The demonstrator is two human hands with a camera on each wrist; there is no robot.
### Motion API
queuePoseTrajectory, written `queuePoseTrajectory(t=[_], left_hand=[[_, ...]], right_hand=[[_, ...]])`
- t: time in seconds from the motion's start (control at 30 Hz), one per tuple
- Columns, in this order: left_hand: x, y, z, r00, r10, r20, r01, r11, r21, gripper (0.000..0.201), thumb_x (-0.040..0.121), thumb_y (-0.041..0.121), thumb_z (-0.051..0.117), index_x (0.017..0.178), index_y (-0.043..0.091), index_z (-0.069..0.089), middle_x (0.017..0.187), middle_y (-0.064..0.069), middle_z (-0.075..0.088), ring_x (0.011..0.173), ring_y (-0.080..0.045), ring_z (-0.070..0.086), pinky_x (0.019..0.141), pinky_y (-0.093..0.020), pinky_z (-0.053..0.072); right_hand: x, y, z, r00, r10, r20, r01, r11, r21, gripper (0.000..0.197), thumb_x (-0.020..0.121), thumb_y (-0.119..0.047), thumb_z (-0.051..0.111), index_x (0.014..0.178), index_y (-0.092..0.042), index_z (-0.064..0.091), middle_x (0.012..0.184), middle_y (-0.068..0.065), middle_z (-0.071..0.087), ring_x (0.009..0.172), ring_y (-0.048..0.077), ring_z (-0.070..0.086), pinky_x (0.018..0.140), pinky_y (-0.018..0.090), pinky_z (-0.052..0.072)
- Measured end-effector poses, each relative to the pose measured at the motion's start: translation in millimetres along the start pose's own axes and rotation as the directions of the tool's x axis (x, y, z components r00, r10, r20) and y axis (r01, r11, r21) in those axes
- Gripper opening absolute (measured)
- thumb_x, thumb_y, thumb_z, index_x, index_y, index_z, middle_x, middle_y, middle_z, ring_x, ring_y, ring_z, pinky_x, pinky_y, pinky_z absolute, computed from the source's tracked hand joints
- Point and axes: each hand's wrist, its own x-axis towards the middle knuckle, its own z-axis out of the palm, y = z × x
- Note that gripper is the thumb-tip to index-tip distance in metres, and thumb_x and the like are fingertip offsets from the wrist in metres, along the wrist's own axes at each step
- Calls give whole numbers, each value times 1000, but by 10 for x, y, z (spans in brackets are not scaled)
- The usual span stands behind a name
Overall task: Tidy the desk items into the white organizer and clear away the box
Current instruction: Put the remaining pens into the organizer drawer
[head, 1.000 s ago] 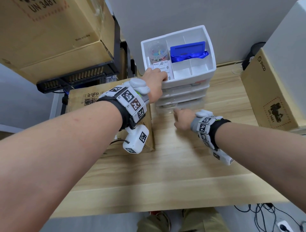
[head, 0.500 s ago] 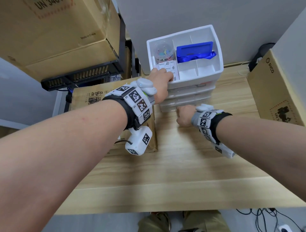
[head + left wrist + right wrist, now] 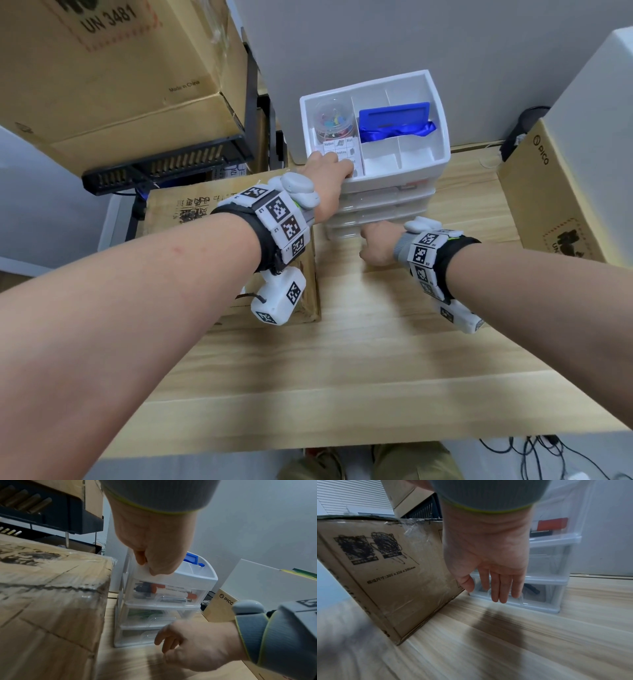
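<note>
The white organizer (image 3: 404,178) stands at the back of the wooden desk (image 3: 342,359), with an open top tray and three clear drawers. My left hand (image 3: 329,171) grips the tray's front left rim, fingers curled over it (image 3: 154,555). My right hand (image 3: 375,245) is low at the bottom drawer (image 3: 537,600), its straight fingers (image 3: 496,585) touching the drawer front. The tray holds a clear jar of coloured pins (image 3: 334,121), a notes pad (image 3: 342,150) and a blue card holder with ribbon (image 3: 394,120). Markers (image 3: 163,589) lie in the top drawer. A closed cardboard box (image 3: 191,209) sits directly left of the organizer.
Large cardboard boxes (image 3: 102,68) rest on a black rack (image 3: 164,168) at the back left. A PICO carton (image 3: 555,198) and a white box (image 3: 596,85) stand at the right. Cables (image 3: 534,452) lie on the floor beyond the desk's front edge.
My right hand has moved forward against the bottom drawer, which now sits further in under the others. My left hand has kept its hold on the tray rim.
</note>
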Motion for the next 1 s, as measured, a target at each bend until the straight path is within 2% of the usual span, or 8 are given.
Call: queuePoseTrajectory(t=[0.1,0.2,0.33,0.6,0.8,0.9,1.0], left_hand=[[29,-11,-46,1000,12,25,-13,999,31,46,83,-5,45,122,19,50,121,-9,49,117,-30,40,83,-37,40],[69,-26,-76,999,9,44,-12,998,61,49,83,-4,47,125,21,49,123,-9,49,118,-30,40,89,-40,44],[137,-50,-108,998,10,54,-14,996,86,51,84,-4,47,128,21,49,122,-11,49,119,-31,40,92,-42,45],[243,-156,-114,1000,25,15,-26,996,81,47,86,-5,46,124,21,52,118,-11,51,116,-30,42,85,-37,42],[250,-216,-131,999,49,0,-49,997,54,39,87,-3,50,120,18,54,117,-9,53,114,-28,45,89,-36,43],[188,-248,-93,994,85,-62,-86,996,-10,33,90,4,51,120,16,55,118,-9,53,114,-29,46,91,-37,44],[-28,-363,-48,967,145,-208,-176,975,-139,36,90,12,52,126,14,54,120,-9,51,113,-26,47,92,-40,45]], right_hand=[[-89,62,8,1000,1,4,-1,1000,6,42,92,-25,52,131,-11,55,125,10,63,109,28,62,83,31,51],[-137,124,39,1000,12,13,-12,1000,-3,42,90,-26,52,129,-11,57,123,10,64,107,28,64,83,30,52],[-169,222,61,999,19,34,-19,1000,-3,42,89,-30,52,126,-11,59,122,9,66,107,29,64,92,39,55],[-146,310,100,995,49,89,-50,999,15,38,92,-26,51,124,-8,60,121,11,65,106,29,65,90,38,55],[-144,213,84,994,45,101,-48,999,26,36,92,-26,51,121,-7,62,120,11,66,105,29,65,86,35,55],[-147,152,40,995,31,99,-36,998,57,38,92,-26,51,121,-5,63,121,14,67,108,31,65,91,40,56],[-170,39,-11,996,9,85,-14,998,66,37,92,-28,51,120,-8,62,120,12,67,107,31,64,93,43,54]])
